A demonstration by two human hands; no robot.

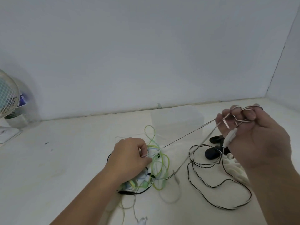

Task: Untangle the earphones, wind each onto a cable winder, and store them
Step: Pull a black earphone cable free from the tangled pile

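Note:
A tangle of green, white and pale blue earphone cables lies on the pale table in front of me. My left hand presses down on it and pinches a strand at its top. My right hand is raised to the right, with loops of a black-and-white flat cable wound round its fingers and a white inline remote hanging against the palm. Two taut strands run from that hand down to the tangle. More of the black-and-white cable lies in loose loops on the table.
A clear plastic box stands at the back near the wall. Dark cable winders and a white one lie under my right hand. A small fan and a plastic bottle stand at the far left.

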